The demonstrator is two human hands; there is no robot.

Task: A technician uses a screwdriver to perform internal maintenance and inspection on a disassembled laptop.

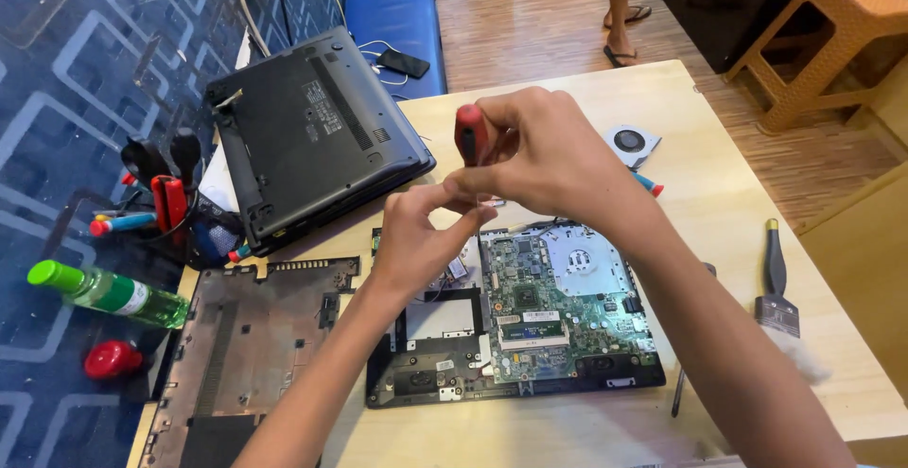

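My right hand [549, 151] is closed around a red-handled screwdriver [470, 133], held upright above an opened laptop base [416, 383]. My left hand [416, 236] reaches up under it, with its fingertips pinched at the screwdriver's shaft near the tip. Below both hands lies the green motherboard [549, 312] with a silver heat plate at its upper right. What the fingertips pinch is too small to tell.
A closed black laptop [312, 128] lies upside down at the back left. A removed bottom cover [246, 345] lies at the left. A small fan [629, 142], a brush [777, 284], a green bottle [109, 290], a red cap [112, 359] and a tool holder [165, 194] surround the wooden table [719, 213].
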